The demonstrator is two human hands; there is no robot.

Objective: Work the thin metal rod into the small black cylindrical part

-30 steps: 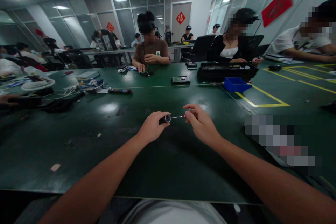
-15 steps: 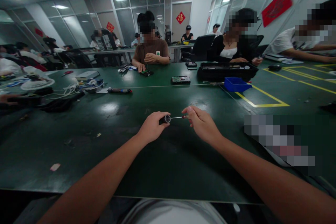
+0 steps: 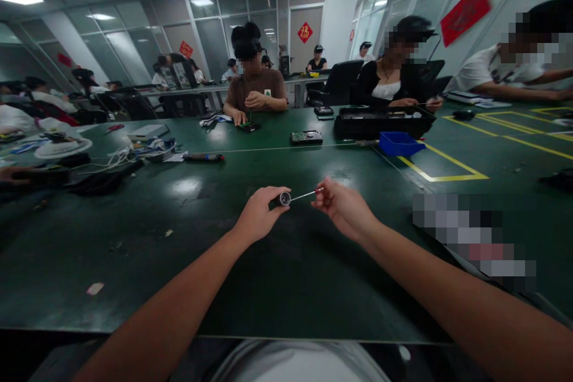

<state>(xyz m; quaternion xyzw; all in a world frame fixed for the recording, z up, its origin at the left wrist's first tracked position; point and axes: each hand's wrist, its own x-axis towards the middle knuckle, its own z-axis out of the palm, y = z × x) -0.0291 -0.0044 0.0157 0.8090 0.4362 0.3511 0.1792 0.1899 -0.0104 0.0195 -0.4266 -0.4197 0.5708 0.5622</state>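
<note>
Above the middle of the green table (image 3: 250, 304), my left hand (image 3: 259, 215) is wrapped round a small dark cylinder (image 3: 283, 198). Its round, silver-rimmed end faces right and towards me. My right hand (image 3: 342, 206) pinches the red handle of a thin screwdriver (image 3: 304, 195). The metal shaft slants down to the left, and its tip is at the rim of the cylinder; whether it touches or goes inside, I cannot tell. My left palm hides most of the cylinder's body.
Across the table lie a circuit-board drive (image 3: 307, 137), a blue bin (image 3: 400, 144), a long black casing (image 3: 385, 123) and a dark pen-like tool (image 3: 203, 157). Cables and a white fan-like part (image 3: 63, 148) are at left. A blurred-out item (image 3: 470, 239) lies at right. Several people sit around.
The right hand's fingers have shifted on the screwdriver, and its handle end is now higher, so the shaft tilts more. My left hand still holds the cylinder, with its open end turned slightly more towards me.
</note>
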